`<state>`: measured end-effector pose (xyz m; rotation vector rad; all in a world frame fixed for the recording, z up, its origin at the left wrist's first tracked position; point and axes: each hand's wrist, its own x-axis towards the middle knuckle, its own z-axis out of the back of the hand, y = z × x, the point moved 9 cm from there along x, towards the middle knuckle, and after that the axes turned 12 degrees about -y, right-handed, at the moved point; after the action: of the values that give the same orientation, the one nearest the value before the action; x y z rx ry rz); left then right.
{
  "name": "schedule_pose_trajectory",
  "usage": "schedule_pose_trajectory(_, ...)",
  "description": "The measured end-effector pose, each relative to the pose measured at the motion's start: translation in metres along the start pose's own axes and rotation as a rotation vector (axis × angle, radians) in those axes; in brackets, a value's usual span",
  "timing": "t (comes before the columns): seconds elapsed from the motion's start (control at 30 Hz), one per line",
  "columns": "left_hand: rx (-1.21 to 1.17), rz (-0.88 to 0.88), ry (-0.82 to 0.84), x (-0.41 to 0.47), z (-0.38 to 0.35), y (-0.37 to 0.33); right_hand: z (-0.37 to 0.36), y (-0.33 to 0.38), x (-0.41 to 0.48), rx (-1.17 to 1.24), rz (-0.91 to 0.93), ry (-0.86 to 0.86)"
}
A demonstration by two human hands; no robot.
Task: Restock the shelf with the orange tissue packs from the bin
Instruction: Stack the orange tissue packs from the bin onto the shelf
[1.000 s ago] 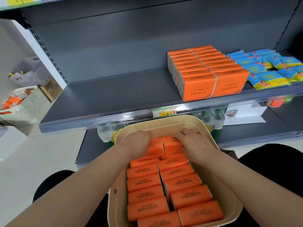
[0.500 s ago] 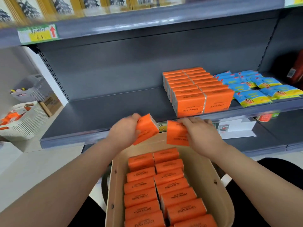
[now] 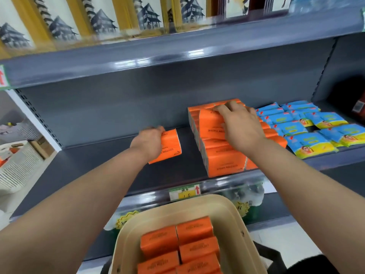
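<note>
**Both hands up at shelf, one orange pack each**

Up from over the bin 0.5 s ago, now out over the dark grey metal shelf [image 3: 83, 171]. Left hand [image 3: 149, 142] closed round a soft orange plastic-wrapped tissue pack [image 3: 169, 146] w/ black "COTTON" print, held over bare shelf just left of the stocked block; whether pack touches the deck — can't tell, prob. just above. Right hand [image 3: 240, 126] palm-down, fingers curled over a second orange tissue pack [image 3: 210, 124], pressed on top of the stacked block of orange tissue packs [image 3: 223, 163] at shelf front-centre. Block two columns wide, several rows deep, front face flush w/ shelf edge.

Right of block: flat blue-and-yellow plastic sachets [image 3: 308, 135], laid in overlapping rows, touching the orange block's right side. Below shelf lip: green-and-yellow price tag w/ red arrow [image 3: 185, 191]. Under both forearms: beige rounded plastic bin [image 3: 233, 224], two columns of orange packs in the bin [image 3: 178, 248] lying flat; far end of bin shows bare floor. Upper shelf: row of yellow-and-white boxes w/ black pagoda print [image 3: 98, 18], blurred. Far left: white slotted plastic basket [image 3: 17, 165] beside the shelving upright.
</note>
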<state>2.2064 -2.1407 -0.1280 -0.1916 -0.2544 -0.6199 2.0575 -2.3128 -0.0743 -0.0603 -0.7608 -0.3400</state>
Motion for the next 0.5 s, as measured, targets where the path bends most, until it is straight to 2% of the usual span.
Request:
schedule_pose_trajectory(0.23, 0.040, 0.074, -0.053, 0.085, -0.033, 0.000, -0.042, -0.018, 0.056, -0.082, 0.051, 0.010)
schedule_pose_trajectory(0.37, 0.093, 0.106, -0.077, 0.126, -0.059, -0.002, -0.067, -0.031, 0.064, -0.071, 0.034, 0.025)
schedule_pose_trajectory(0.5, 0.152, 0.120, -0.171, 0.167, -0.071, -0.003, -0.084, -0.040, 0.069, -0.024, 0.038, 0.030)
